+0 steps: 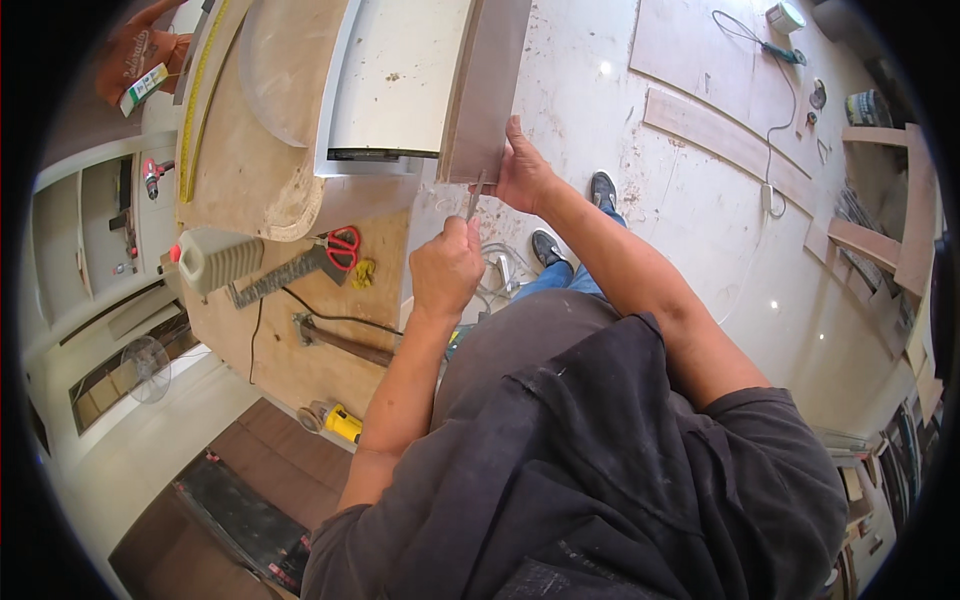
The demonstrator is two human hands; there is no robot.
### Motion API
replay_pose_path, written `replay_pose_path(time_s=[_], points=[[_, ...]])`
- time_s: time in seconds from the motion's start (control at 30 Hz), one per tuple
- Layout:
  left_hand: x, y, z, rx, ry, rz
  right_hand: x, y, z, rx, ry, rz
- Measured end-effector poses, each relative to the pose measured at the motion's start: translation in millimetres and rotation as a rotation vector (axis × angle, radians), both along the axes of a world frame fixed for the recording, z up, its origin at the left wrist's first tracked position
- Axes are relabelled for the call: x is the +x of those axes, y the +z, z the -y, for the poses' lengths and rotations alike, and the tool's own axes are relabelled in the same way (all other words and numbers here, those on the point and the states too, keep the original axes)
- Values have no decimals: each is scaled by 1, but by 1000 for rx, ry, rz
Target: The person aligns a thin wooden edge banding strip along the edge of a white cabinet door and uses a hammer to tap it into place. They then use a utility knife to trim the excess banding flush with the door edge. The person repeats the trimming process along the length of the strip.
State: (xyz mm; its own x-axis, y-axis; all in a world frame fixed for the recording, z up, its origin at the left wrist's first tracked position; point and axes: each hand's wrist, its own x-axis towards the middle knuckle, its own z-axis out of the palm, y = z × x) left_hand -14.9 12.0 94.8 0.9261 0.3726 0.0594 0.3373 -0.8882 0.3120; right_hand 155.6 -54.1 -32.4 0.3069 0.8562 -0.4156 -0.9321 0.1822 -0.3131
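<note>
The left hand (446, 270) is closed in a fist round the handle end of a slim, grey metal hand tool (477, 193), its grip mostly hidden by the fingers; the right hand (525, 175) is curved round the near end of a long, flat, grey-brown panel (487, 90), thumb along its outer side; the panel stands at the upper centre, along the right side of a white, shallow box with a speckled surface (395, 75), a black metal strip (383, 155) crossing the box's near end; the tool's tip is up at the panel's near end, though whether it touches there is too small to tell; to do this well, I would brace the panel firmly with the right hand, bring the tip on in short, controlled strokes, and keep the right fingers out of its line, since a slip could nick them or mark the finish; as for writing, pale lettering crosses an orange shirt (140, 60) on another person at the upper left; a white-and-green carton (143, 88) near it bears print too small to read; a dark can with a pale label (868, 108) stands at the far right, its print likewise unclear.
</note>
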Motion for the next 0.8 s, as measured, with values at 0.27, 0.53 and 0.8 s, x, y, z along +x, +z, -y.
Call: replay_pose_path(time_s=[0.27, 0.53, 0.8], points=[[31, -24, -4, 23, -34, -4, 2, 22, -2, -45, -39, -40], [27, -20, -1, 11, -15, -8, -1, 19, -4, -49, -26, -43], [10, 1, 9, -64, 86, -30, 0, 20, 0, -80, -31, -41]])
